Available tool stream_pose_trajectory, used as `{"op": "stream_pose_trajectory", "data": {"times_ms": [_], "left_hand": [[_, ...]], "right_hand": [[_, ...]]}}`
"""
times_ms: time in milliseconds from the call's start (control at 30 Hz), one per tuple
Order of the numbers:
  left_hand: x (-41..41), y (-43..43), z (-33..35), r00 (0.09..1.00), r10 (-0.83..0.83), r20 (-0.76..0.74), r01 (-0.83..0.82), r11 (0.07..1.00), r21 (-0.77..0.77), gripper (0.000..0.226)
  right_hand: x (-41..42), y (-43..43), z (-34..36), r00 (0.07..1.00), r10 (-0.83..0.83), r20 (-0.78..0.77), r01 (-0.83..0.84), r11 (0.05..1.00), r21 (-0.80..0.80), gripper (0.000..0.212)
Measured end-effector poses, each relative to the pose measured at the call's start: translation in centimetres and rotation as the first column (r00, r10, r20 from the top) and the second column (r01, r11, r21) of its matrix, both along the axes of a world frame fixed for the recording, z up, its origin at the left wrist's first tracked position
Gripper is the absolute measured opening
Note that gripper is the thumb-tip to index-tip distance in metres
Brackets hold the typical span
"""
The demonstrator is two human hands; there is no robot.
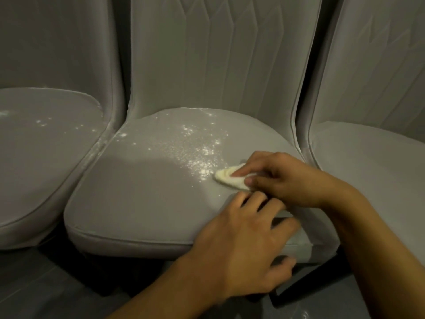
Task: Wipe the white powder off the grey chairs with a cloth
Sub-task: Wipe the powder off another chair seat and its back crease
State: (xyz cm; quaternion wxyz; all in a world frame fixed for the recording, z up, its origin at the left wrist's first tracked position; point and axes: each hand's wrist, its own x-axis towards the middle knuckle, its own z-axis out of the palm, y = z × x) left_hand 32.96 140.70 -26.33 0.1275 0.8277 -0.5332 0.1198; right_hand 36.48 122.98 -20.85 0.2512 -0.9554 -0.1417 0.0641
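So the wiping step is going on with the middle chair [138, 192] right now. The right hand [282, 178] is pinching a small wadded-up cloth [226, 177] between thumb and fingers and pressing it onto the seat, toward the front right corner, right at the near edge of the powder [197, 148]. The left hand [241, 245] is lying flat-ish on the front edge of the same seat, fingers spread and holding nothing, with the thumb hanging over the front rim. Looks like it's just bracing. The two hands are sitting close together but aren't touching.

I'd say the job is barely underway, since most of the powder is sitting in a loose scatter from the cloth up toward the back of the seat. Next move probably needs a sweep up and to the left through that patch, keeping the cloth flat so it's picking powder up and not just shoving it around.

The left chair [41, 157] is also showing specks, plus some in the gap between the two seats. The right chair [368, 169] is cut off and dim, so I can't tell if it's dusty. Most of the cloth is hiding under the fingers.
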Motion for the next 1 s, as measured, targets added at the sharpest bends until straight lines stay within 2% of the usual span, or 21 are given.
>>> {"op": "stream_pose_trajectory", "data": {"times_ms": [67,100,167,267,333,400,433,500,533,567,633,733,800,900,1000], "left_hand": [[0.0,0.0,0.0,1.0,-0.012,0.008,0.012,1.0,0.006,0.053],[0.1,0.1,0.0,1.0,-0.014,0.01,0.014,1.0,0.009,0.054],[0.0,0.1,0.0,1.0,-0.016,0.019,0.015,1.0,0.019,0.055],[-0.1,0.3,0.0,0.999,-0.018,0.026,0.018,1.0,0.01,0.055],[-0.1,0.3,-0.1,0.999,-0.019,0.03,0.019,1.0,-0.002,0.054],[-0.1,0.2,0.0,0.999,-0.019,0.033,0.019,1.0,-0.003,0.053],[-0.1,0.1,0.0,0.999,-0.017,0.038,0.018,1.0,-0.001,0.052],[-0.1,0.0,-0.1,0.999,-0.014,0.046,0.014,1.0,-0.003,0.053],[-0.1,0.0,-0.2,0.999,-0.014,0.049,0.014,1.0,-0.005,0.054],[-0.2,0.1,-0.3,0.999,-0.016,0.051,0.016,1.0,-0.006,0.055],[-0.3,0.3,-0.5,0.999,-0.015,0.047,0.015,1.0,-0.001,0.057],[-0.3,0.2,-0.6,0.998,-0.018,0.068,0.019,1.0,-0.005,0.058],[-0.3,0.1,-0.5,0.998,-0.017,0.062,0.017,1.0,0.008,0.057],[-0.2,0.1,-0.1,0.999,-0.011,0.047,0.01,1.0,0.023,0.057],[-0.1,0.1,0.0,0.998,-0.02,0.055,0.019,0.999,0.027,0.057]], "right_hand": [[1.3,-0.8,-1.3,0.967,-0.161,0.196,0.196,0.965,-0.173,0.031],[1.8,-1.1,-1.7,0.932,-0.249,0.265,0.307,0.93,-0.204,0.033],[2.3,-1.3,-2.1,0.888,-0.356,0.291,0.405,0.905,-0.128,0.035],[1.5,-1.4,-1.4,0.947,-0.247,0.206,0.262,0.964,-0.052,0.032],[0.4,-1.1,0.2,0.995,-0.097,0.009,0.097,0.995,0.021,0.029],[0.1,-1.0,0.9,0.99,-0.018,-0.139,0.018,1.0,0.0,0.027],[0.5,-1.2,0.7,0.994,-0.043,-0.104,0.038,0.998,-0.057,0.026],[1.9,-1.8,-0.7,0.97,-0.201,0.135,0.226,0.951,-0.212,0.028],[2.6,-2.2,-1.5,0.924,-0.29,0.251,0.349,0.906,-0.239,0.03],[3.0,-2.6,-2.0,0.876,-0.374,0.305,0.442,0.876,-0.194,0.032],[3.8,-3.3,-2.6,0.816,-0.5,0.288,0.535,0.843,-0.053,0.034],[5.9,-4.3,-2.6,0.772,-0.551,0.316,0.599,0.798,-0.072,0.036],[6.9,-4.2,-2.2,0.81,-0.529,0.252,0.571,0.809,-0.138,0.036],[6.4,-2.8,-1.7,0.916,-0.365,0.164,0.396,0.888,-0.232,0.032],[3.3,-0.9,-0.7,0.979,-0.183,0.094,0.196,0.966,-0.169,0.029]]}}
